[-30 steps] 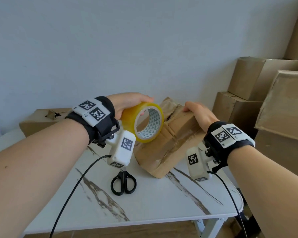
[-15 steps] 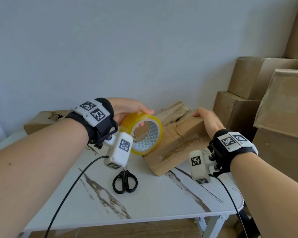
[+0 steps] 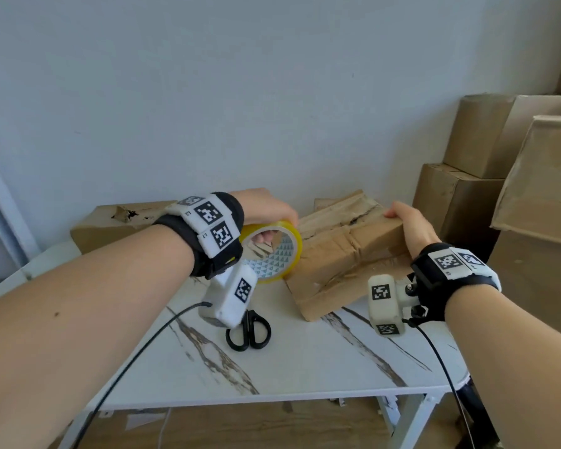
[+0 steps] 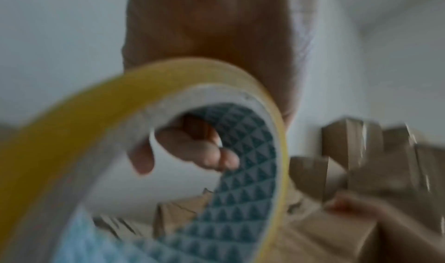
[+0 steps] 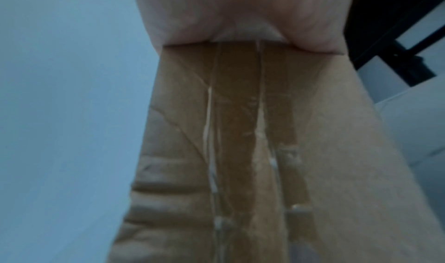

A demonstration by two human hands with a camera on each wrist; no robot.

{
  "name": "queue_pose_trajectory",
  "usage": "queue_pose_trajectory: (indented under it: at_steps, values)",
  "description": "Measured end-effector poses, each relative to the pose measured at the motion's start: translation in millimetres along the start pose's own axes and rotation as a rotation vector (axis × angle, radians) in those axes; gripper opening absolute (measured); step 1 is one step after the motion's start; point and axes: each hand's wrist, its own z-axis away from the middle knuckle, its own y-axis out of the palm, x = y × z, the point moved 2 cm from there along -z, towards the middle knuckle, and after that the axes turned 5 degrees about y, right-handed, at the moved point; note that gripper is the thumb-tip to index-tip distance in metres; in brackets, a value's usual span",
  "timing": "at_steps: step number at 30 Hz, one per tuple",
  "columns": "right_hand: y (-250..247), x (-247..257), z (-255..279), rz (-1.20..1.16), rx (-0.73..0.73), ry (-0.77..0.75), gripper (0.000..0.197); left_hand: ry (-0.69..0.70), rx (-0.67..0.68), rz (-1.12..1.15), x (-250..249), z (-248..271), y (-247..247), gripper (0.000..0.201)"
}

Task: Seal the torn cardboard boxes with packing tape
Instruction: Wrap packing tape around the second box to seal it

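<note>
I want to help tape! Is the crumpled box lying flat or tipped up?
Tipped up. The crumpled box leans on one edge on the table, its far end raised under the right hand.

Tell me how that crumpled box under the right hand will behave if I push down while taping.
The crumpled box will probably give: its top is creased and split. It sits tilted on the table, so it may rock or slide; the right hand holds its far corner. The older tape looks glossy, perhaps slick under a grip.

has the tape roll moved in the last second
Yes. Against the scissors, the tape roll in the left hand has dropped toward the table.
</note>
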Motion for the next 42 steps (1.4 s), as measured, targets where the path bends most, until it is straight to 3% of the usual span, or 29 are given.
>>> queue_pose_trajectory:
  at_steps: [2, 5, 9, 11, 14, 17, 21, 27, 31, 36, 42]
  values:
    - [-6, -12, -2, -0.035, -0.035, 0.039, 0.026, 0.026, -0.042, 0.146, -3, -2, -1, 0.03]
    - [-8, -32, -8, -0.063, -0.022, 0.12, 0.054, 0.031, -0.056, 0.282, -7, 0, -6, 0.023]
    - [4, -34, -4, 0.14, -0.019, 0.115, 0.017, 0.083, -0.041, 0.015, -21, 8, -10, 0.027]
    - [10, -22, 0, 0.196, -0.032, 0.09, 0.014, 0.087, -0.027, -0.059, -26, 11, -10, 0.035]
    - [13, -13, 1, 0.396, 0.021, -0.088, 0.045, 0.06, -0.017, -0.113, -31, 13, -9, 0.035]
    - [19, -16, 10, 0.465, 0.148, -0.265, 0.056, 0.039, -0.038, -0.194, -31, 14, -9, 0.032]
    - [24, -2, 10, 0.596, 0.372, -0.291, 0.065, 0.034, -0.037, -0.224, -29, 12, -8, 0.035]
    - [39, 12, 17, 1.039, 0.59, -0.399, 0.128, 0.029, -0.02, -0.219, -25, 7, -13, 0.034]
    - [41, 4, 7, 1.064, 0.566, -0.373, 0.14, 0.064, -0.064, -0.145, -20, 5, -24, 0.033]
    - [60, -6, 0, 0.869, 0.383, -0.383, 0.146, 0.136, -0.161, 0.02, -37, 10, -41, 0.036]
    - [63, -7, 4, 0.912, 0.334, -0.335, 0.137, 0.089, -0.066, -0.064, -24, 3, -28, 0.036]
